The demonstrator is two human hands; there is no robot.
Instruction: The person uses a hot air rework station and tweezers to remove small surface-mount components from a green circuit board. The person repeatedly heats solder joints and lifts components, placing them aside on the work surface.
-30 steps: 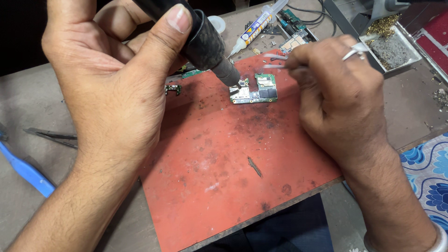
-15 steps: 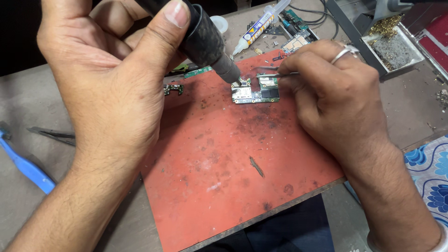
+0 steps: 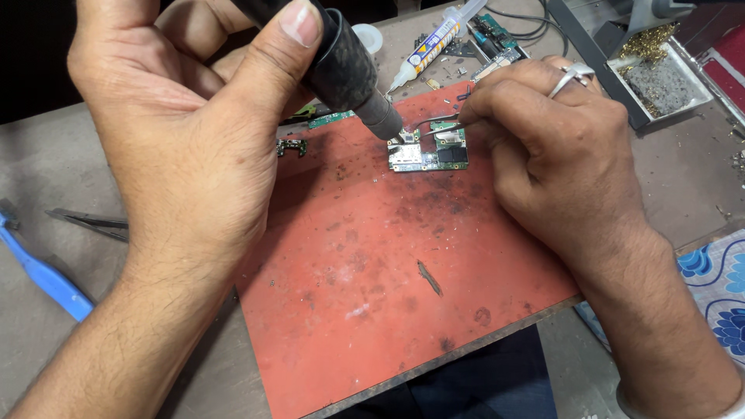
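My left hand (image 3: 194,132) grips a black hot-air handpiece (image 3: 341,66); its metal nozzle tip points down at the left end of a small green circuit board (image 3: 429,152). The board lies on a red work mat (image 3: 388,271), toward its far side. My right hand (image 3: 551,155), with a ring on one finger, holds thin metal tweezers (image 3: 434,124) whose tips rest over the board's top edge, close to the nozzle.
A flux syringe (image 3: 434,43) lies beyond the mat. A tray with brass wool (image 3: 660,70) stands at the far right. Dark tweezers (image 3: 85,221) and a blue plastic tool (image 3: 43,271) lie at the left. Small board pieces (image 3: 291,146) sit by the mat's left edge.
The nozzle has shifted slightly so that its tip is closer to the board's left end. My right hand has brought the tweezers in toward the board.
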